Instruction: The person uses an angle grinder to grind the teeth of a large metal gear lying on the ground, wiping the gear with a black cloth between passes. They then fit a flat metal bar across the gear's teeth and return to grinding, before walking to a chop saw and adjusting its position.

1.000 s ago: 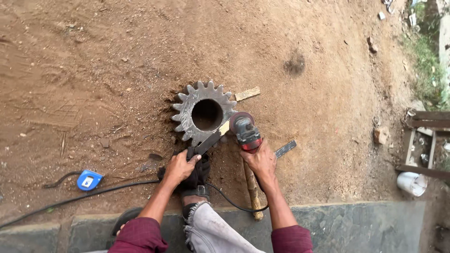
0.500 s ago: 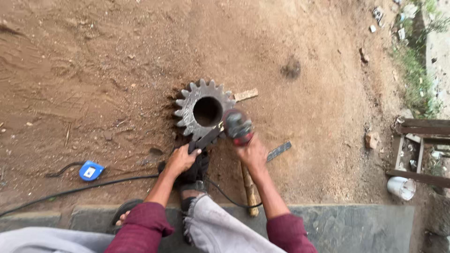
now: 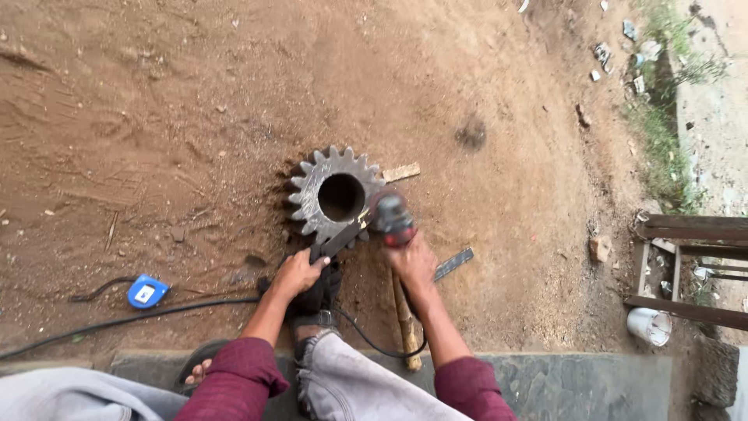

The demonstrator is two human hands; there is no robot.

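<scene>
Two hands grip an angle grinder (image 3: 389,220) against a large toothed steel gear (image 3: 336,195) lying flat on the bare dirt ground (image 3: 195,93). The left hand (image 3: 296,273) is wrapped around the grinder's dark side handle, the right hand (image 3: 413,261) is clasped around its red-banded body. A black cable (image 3: 117,321) trails left past a blue tape measure (image 3: 146,291).

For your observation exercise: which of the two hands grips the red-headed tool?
The right hand holds the red-headed grinder; the left hand grips a dark bar instead.
</scene>
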